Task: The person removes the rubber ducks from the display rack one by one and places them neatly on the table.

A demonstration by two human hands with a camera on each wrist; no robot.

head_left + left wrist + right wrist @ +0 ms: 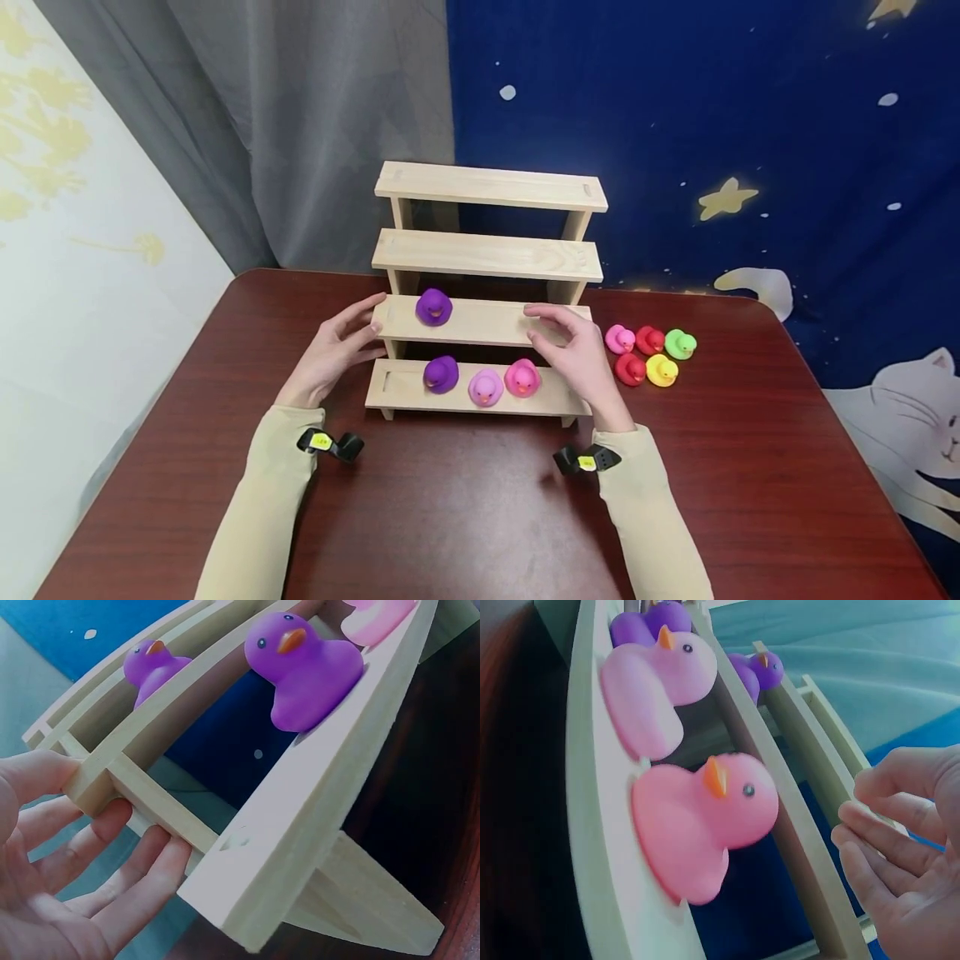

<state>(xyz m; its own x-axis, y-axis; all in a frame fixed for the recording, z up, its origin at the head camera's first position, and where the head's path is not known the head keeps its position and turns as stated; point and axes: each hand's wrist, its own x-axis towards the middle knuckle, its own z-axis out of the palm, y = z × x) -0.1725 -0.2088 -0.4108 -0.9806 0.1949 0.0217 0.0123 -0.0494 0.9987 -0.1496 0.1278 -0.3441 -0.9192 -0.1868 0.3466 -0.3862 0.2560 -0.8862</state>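
- Left hand (326,354): fingers bent round left end of second step up (487,321), thumb on one side. Grasping the wooden stand (487,254).
- Right hand (577,358): fingers released, loosely bent, thumb and index apart over same step's right end. Can't tell if tips touch wood.
- Upper purple duck (433,307) sits on that step, nearer left end.
- Bottom step: lower purple duck (441,374), light pink duck (486,388) nearest front edge, dark pink duck (523,378).
- Five loose ducks (649,340): on table (480,500), just off stand's right end.
- Room: along second step between duck and right fingers; table between forearms.
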